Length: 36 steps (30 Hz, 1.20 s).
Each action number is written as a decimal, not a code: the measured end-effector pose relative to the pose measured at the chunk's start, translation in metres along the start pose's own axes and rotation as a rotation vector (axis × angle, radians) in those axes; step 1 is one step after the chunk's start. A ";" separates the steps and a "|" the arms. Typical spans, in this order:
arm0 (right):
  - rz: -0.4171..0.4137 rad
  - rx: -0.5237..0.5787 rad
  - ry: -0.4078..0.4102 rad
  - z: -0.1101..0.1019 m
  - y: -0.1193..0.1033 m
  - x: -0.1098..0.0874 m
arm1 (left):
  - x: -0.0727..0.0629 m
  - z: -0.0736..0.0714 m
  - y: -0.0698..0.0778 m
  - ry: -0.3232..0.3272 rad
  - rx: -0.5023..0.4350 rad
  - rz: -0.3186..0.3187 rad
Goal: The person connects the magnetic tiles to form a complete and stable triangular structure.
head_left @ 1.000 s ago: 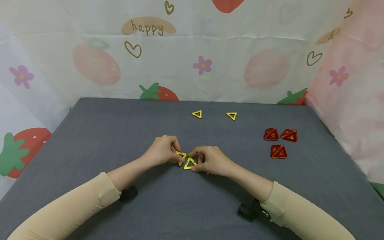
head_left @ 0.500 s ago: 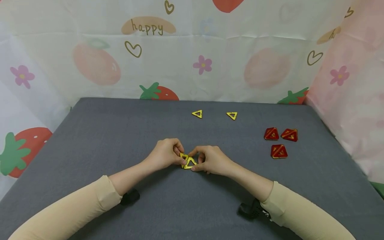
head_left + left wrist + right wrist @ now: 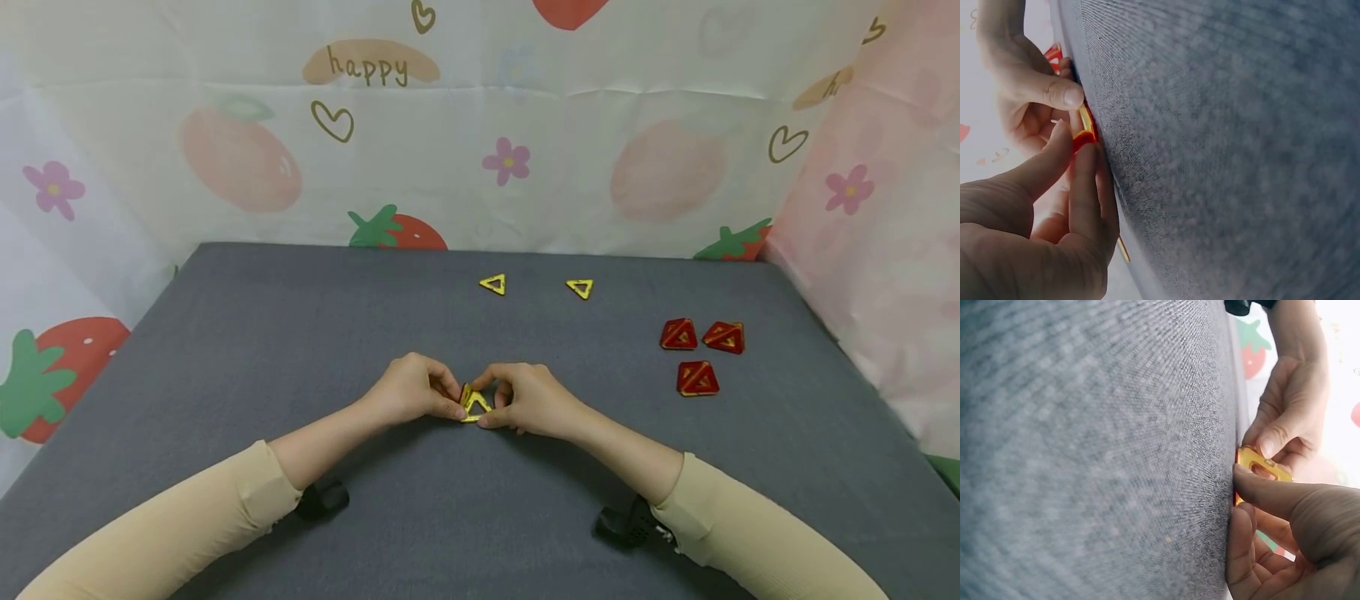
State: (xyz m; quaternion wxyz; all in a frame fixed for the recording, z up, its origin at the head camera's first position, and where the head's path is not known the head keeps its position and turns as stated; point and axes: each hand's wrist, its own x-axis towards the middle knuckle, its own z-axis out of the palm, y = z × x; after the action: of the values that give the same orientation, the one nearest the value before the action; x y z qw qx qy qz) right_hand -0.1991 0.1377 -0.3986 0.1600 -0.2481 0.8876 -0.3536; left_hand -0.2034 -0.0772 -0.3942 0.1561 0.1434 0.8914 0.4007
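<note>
Two yellow triangular magnetic tiles with open centres meet between the hands at the middle of the table. My left hand (image 3: 411,390) pinches one triangular tile (image 3: 1263,464) between thumb and fingers; it stands tilted up, red showing along its edge in the left wrist view. The other triangular tile (image 3: 475,418) lies flat on the grey cloth, its left side against the tilted tile. My right hand (image 3: 536,400) holds this flat tile at its right side, thumb near the front corner and index finger near the top. The fingers partly cover both tiles.
Farther back on the grey tablecloth (image 3: 300,333) lie two loose yellow triangular tiles, one left (image 3: 501,286) and one right (image 3: 581,294). Three red pyramid-like pieces (image 3: 697,379) sit at the right. A patterned curtain (image 3: 570,167) stands behind the table.
My left hand has moved right and slightly toward me, bringing its tile against the flat one and tipping it steeper. The right hand stays in place on its tile.
</note>
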 end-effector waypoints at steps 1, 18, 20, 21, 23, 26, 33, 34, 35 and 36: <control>-0.001 0.003 -0.001 0.000 0.000 0.000 | 0.000 0.000 0.000 -0.007 -0.001 0.005; 0.003 0.025 -0.006 -0.002 0.000 -0.001 | 0.001 0.004 -0.001 -0.018 0.053 0.030; 0.002 0.024 -0.004 -0.001 0.000 0.000 | 0.001 0.005 -0.001 -0.017 0.053 0.036; 0.002 0.024 -0.003 -0.001 0.000 0.000 | 0.001 0.005 -0.001 -0.015 0.053 0.041; 0.001 0.025 -0.003 -0.001 0.000 0.000 | 0.001 0.006 -0.001 -0.012 0.050 0.048; 0.001 0.025 -0.008 -0.002 0.000 0.001 | 0.001 0.007 -0.001 -0.005 0.052 0.056; 0.012 0.036 -0.060 -0.007 0.001 0.001 | 0.001 0.008 -0.001 0.004 0.064 0.065; 0.012 0.037 -0.065 -0.009 0.000 0.001 | 0.001 0.008 -0.001 0.004 0.067 0.066; 0.015 0.038 -0.070 -0.011 0.001 0.002 | 0.000 0.009 -0.001 0.004 0.068 0.065; 0.023 0.041 -0.070 -0.014 0.001 0.003 | 0.000 0.008 0.000 0.003 0.070 0.065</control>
State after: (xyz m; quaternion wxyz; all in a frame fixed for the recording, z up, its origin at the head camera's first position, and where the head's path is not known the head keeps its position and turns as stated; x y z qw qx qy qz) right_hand -0.2077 0.1442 -0.3901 0.2001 -0.2466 0.8769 -0.3608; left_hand -0.2003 -0.0714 -0.3997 0.1365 0.1769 0.8999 0.3745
